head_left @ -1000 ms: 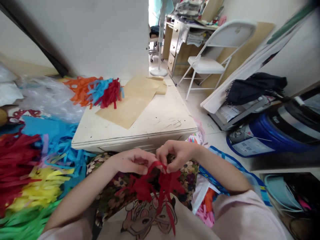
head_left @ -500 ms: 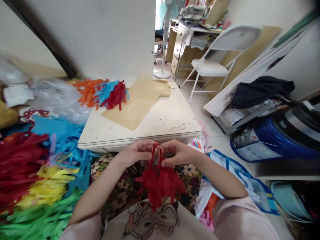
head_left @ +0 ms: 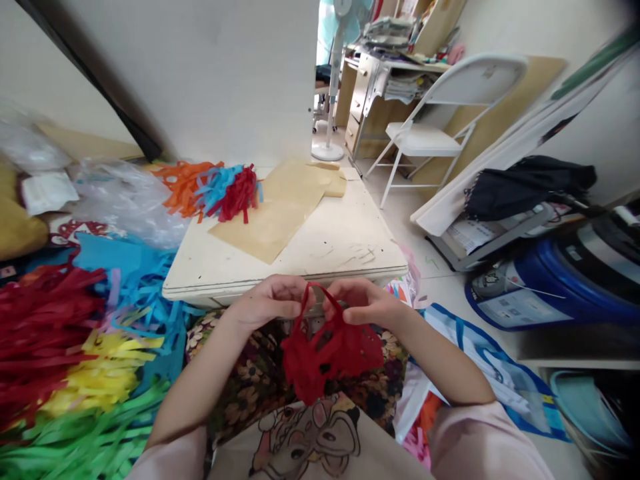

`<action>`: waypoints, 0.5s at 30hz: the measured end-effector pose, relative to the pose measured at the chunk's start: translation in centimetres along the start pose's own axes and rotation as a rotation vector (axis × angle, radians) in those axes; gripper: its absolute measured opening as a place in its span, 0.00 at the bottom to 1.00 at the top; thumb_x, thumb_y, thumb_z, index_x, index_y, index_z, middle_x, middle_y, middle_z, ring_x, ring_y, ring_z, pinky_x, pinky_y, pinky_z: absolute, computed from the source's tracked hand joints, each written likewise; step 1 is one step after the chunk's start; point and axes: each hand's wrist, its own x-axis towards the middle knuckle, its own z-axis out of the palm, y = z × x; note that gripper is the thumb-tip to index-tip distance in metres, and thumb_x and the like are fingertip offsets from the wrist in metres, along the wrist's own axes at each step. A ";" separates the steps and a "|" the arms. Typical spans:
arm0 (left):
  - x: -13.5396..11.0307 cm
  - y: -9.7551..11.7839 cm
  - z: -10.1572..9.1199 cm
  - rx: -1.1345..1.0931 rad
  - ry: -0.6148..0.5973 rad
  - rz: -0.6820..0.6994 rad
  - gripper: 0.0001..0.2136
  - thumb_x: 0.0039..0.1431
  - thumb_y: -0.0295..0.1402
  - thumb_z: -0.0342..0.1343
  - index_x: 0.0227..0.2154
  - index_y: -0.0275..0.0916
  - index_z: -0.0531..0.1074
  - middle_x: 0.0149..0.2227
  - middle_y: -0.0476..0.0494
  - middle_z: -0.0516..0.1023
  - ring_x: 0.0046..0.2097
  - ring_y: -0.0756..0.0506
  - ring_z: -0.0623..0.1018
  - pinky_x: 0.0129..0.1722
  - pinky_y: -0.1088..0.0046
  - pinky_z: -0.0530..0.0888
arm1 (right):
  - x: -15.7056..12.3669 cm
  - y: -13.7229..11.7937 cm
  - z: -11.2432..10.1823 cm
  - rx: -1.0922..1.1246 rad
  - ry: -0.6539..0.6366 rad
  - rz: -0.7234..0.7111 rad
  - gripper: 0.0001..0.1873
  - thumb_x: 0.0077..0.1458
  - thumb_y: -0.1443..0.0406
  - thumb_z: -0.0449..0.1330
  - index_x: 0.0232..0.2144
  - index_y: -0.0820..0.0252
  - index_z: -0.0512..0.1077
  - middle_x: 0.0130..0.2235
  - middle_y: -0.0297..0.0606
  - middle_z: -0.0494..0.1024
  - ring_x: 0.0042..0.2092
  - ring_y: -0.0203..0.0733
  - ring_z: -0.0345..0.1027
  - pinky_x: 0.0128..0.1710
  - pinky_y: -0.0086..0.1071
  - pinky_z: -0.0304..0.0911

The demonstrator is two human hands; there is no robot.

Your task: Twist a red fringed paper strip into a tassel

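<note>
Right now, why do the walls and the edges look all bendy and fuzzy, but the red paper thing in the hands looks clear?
In the head view, the wide lens bows straight lines near the borders, like the dark beam. The corners smear and darken, so the blue barrel looks soft. The red paper tassel, pinched by the left hand and right hand, sits mid-frame in even daylight, so it stays sharp.

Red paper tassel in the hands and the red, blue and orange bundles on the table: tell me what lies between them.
In the head view, between the red tassel and the coloured bundles lie bare tabletop and a brown paper sheet.
</note>
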 end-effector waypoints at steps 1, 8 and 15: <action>0.0 0.0 -0.1 -0.008 0.000 0.001 0.10 0.34 0.32 0.62 0.23 0.33 0.70 0.20 0.49 0.69 0.23 0.54 0.66 0.22 0.81 0.61 | -0.1 -0.1 0.0 0.012 0.006 -0.005 0.13 0.39 0.62 0.61 0.29 0.64 0.67 0.28 0.33 0.71 0.31 0.30 0.64 0.32 0.26 0.58; -0.2 0.0 -0.5 -0.037 0.033 -0.017 0.12 0.32 0.32 0.63 0.24 0.34 0.71 0.20 0.48 0.70 0.23 0.53 0.67 0.21 0.80 0.62 | -0.4 -0.8 0.3 -0.070 0.069 0.008 0.10 0.47 0.61 0.55 0.24 0.65 0.67 0.23 0.31 0.70 0.26 0.28 0.63 0.28 0.23 0.58; 0.3 -0.3 0.5 -0.077 0.088 0.016 0.12 0.32 0.33 0.63 0.23 0.33 0.71 0.19 0.49 0.70 0.22 0.53 0.68 0.23 0.79 0.64 | 0.4 -0.4 0.7 -0.128 0.121 0.023 0.10 0.41 0.61 0.59 0.23 0.64 0.66 0.24 0.31 0.71 0.28 0.30 0.63 0.30 0.27 0.58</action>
